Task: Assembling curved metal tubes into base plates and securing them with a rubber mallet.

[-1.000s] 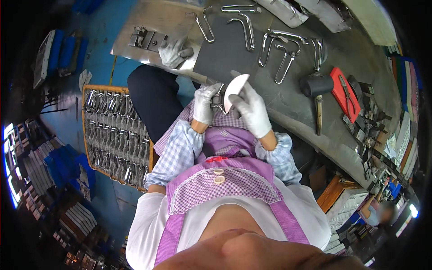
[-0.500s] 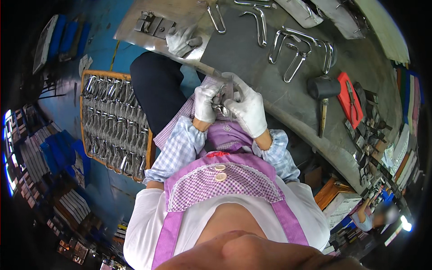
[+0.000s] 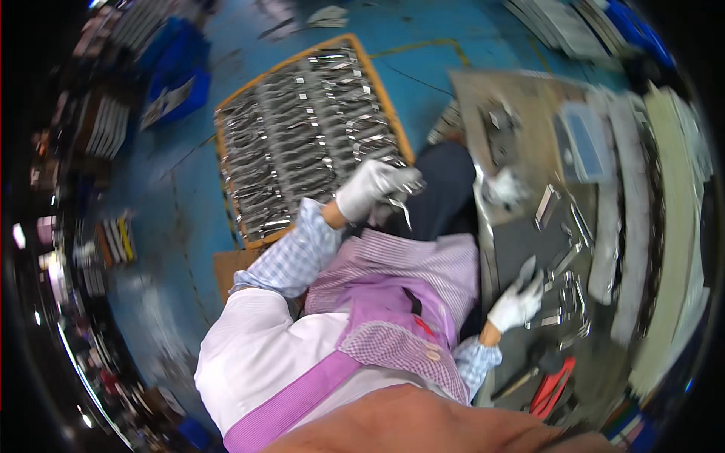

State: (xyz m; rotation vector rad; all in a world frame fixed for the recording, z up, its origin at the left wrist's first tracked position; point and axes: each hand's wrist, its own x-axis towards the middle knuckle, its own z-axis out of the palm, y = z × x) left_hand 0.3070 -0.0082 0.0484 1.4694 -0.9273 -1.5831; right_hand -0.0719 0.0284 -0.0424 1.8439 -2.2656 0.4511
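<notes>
One shiny metal piece (image 3: pixel 401 202) is pinched in the curled left hand (image 3: pixel 368 190), beside an orange-rimmed tray (image 3: pixel 377 83) of metal parts (image 3: pixel 294 128). Right hand (image 3: pixel 518 303) is over the grey bench (image 3: pixel 604 366), fingers partly spread — too blurry to tell if it's gripping anything. Bent metal rods (image 3: pixel 580 302) lie there too — blue floor (image 3: pixel 151 226) beyond.

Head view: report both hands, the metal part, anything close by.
Left hand holding shiny metal part, near tray of metal pieces. Right hand over bench, grey piece with it, grip unclear. Mallet on bench, apart from right hand.
</notes>
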